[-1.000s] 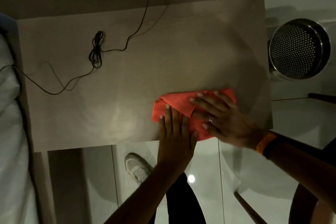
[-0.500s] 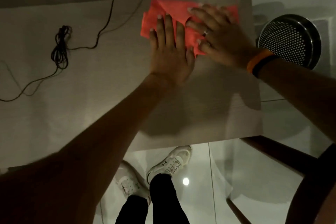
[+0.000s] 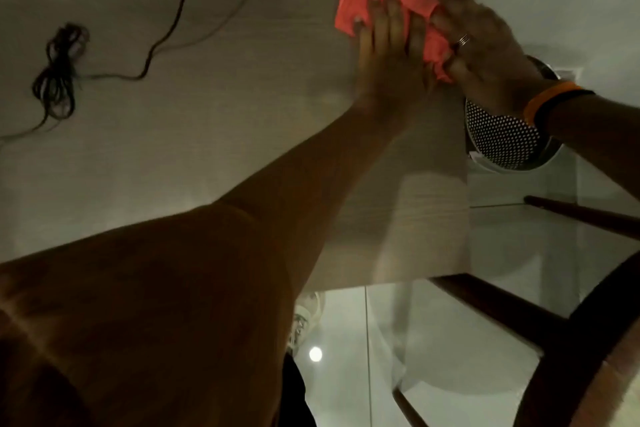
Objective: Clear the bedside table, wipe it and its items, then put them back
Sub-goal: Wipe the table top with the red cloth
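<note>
The pale wooden bench (image 3: 214, 135) fills most of the frame, and the left forearm stretches across it from the lower left. In the upper right, at the bench's far right corner, both hands press on a bunched red cloth (image 3: 412, 7). The left hand (image 3: 389, 48) lies flat on it, fingers straight and close together. The right hand (image 3: 485, 45), wearing a ring and an orange wristband (image 3: 547, 97), curls its fingers around the cloth's right side. Below the right wrist, a round perforated metal bin (image 3: 502, 139) stands on the floor beside the bench. A dark chair frame (image 3: 540, 322) occupies the lower right. A black cable (image 3: 59, 80) lies coiled at the upper left.
</note>
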The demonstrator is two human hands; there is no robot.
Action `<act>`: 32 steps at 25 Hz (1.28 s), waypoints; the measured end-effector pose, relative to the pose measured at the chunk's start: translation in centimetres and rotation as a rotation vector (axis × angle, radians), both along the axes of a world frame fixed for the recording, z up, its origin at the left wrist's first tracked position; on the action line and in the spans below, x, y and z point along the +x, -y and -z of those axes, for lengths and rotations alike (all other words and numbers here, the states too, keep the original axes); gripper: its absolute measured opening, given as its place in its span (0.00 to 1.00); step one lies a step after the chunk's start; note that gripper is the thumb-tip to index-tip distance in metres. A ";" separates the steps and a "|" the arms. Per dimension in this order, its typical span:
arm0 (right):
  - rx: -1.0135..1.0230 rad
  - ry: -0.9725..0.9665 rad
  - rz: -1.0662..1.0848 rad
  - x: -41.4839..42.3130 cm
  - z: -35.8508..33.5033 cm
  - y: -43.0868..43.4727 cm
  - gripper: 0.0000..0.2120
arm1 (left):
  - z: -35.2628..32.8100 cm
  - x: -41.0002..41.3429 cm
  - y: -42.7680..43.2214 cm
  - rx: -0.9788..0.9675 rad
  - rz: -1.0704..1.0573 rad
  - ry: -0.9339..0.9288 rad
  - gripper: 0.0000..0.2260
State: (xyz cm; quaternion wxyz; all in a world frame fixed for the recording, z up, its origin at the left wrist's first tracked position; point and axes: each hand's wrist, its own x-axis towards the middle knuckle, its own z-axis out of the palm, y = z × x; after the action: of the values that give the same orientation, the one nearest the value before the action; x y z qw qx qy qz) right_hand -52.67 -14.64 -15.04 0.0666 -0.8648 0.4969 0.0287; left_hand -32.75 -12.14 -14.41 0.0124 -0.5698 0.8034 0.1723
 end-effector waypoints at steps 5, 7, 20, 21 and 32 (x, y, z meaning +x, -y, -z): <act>0.047 0.155 0.246 2.8 0.9 -4.2 0.29 | -0.2 2.5 -1.1 -0.029 0.106 0.003 0.32; 0.050 0.175 0.276 3.6 0.5 -8.1 0.29 | -0.5 2.9 -3.5 0.003 0.162 0.003 0.31; 0.053 0.271 0.663 9.3 -1.0 -30.7 0.26 | 1.1 6.5 -21.8 -0.144 0.427 -0.041 0.31; 0.042 0.254 0.694 10.0 -1.0 -31.6 0.25 | 1.1 6.8 -22.6 -0.161 0.431 -0.031 0.31; 0.168 0.490 0.723 20.4 -4.8 -34.1 0.18 | -3.9 16.7 -26.8 -0.024 0.158 -0.277 0.16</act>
State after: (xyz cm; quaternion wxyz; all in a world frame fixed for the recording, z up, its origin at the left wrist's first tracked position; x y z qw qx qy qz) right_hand -32.23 19.49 -10.20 0.2580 -0.6082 0.7331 -0.1618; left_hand -16.01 14.65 -10.50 -0.0921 -0.4757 0.8418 0.2381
